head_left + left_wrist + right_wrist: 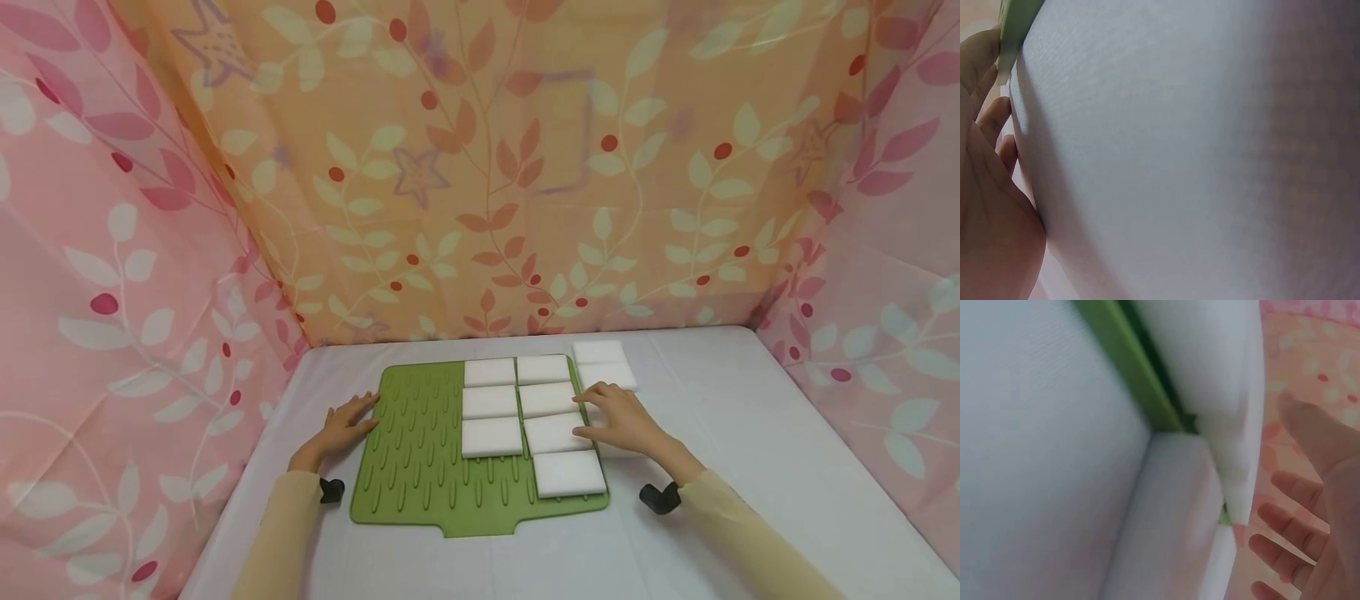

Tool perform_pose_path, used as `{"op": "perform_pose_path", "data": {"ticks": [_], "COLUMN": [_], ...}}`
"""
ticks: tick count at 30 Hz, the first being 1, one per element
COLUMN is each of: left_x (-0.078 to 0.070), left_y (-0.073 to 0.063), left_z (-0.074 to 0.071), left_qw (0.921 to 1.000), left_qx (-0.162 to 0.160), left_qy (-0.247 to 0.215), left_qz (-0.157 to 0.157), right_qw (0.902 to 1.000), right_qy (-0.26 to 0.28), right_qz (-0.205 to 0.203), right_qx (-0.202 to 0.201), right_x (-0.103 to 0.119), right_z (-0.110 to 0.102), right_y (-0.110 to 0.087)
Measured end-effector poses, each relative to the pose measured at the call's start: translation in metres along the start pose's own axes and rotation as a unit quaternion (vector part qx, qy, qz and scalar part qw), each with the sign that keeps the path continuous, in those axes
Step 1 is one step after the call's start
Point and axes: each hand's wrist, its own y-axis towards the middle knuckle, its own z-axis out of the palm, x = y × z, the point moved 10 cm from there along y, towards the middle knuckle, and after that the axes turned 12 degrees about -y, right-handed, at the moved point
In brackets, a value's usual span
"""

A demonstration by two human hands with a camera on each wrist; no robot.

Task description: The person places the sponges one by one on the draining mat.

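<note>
Several white sponge-like blocks lie in two columns on the right part of a green ridged mat. At the mat's left edge my left hand rests, fingertips touching the rim; the left wrist view shows its fingers relaxed beside the green edge. My right hand is over the right column, thumb and fingertips at the blocks near the mat's right edge. In the right wrist view its fingers are spread, and no block shows between them. Whether the fingertips touch a block is unclear.
Two more white blocks lie off the mat at its back right corner. A white cloth covers the table. Leaf-patterned curtains enclose the back and both sides. A dark band piece is on the right wrist.
</note>
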Motion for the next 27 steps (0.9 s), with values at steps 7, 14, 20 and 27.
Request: {"op": "perform_pose_path", "data": {"ticks": [7, 14, 20, 27], "left_x": [0.001, 0.0, -0.001, -0.001], "left_y": [0.001, 0.0, 0.0, -0.001], "left_z": [-0.001, 0.0, 0.0, 0.0], "left_qw": [1.0, 1.0, 1.0, 0.9999], "left_qx": [-0.001, 0.001, -0.001, -0.006], "left_qy": [0.002, 0.002, 0.005, 0.01], "left_qz": [-0.001, -0.003, -0.001, 0.004], "right_qw": [0.9999, 0.9994, 0.9991, 0.9991], "right_qy": [-0.011, -0.034, -0.035, -0.032], "right_qz": [0.01, 0.009, 0.02, 0.023], "right_qx": [0.002, 0.0, 0.009, 0.017], "right_x": [-0.021, -0.037, -0.05, -0.063], "right_z": [0.003, 0.004, 0.002, 0.003], "right_y": [-0.018, -0.035, -0.048, -0.064]}}
